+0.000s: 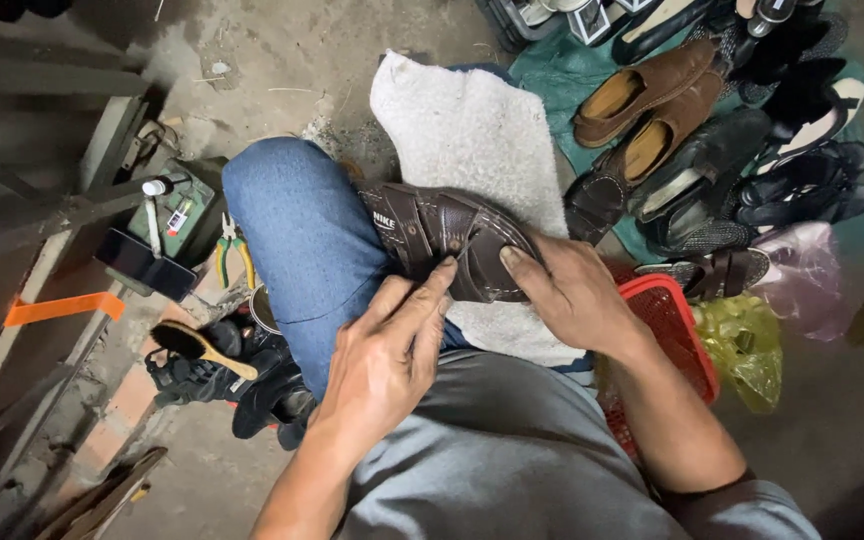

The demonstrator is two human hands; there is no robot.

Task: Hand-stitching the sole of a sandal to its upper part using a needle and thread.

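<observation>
Brown sandal (452, 240) matt stitched leather w/ fluffy white towel (472, 130), blue denim knee (302, 230), rough concrete floor (282, 50).

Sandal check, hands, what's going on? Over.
Both hands, left and right, on brown sandal. Sandal rests on lap over white towel. Nothing blocking.

Sandal (452, 243) on towel (472, 130) (over lap)
</observation>
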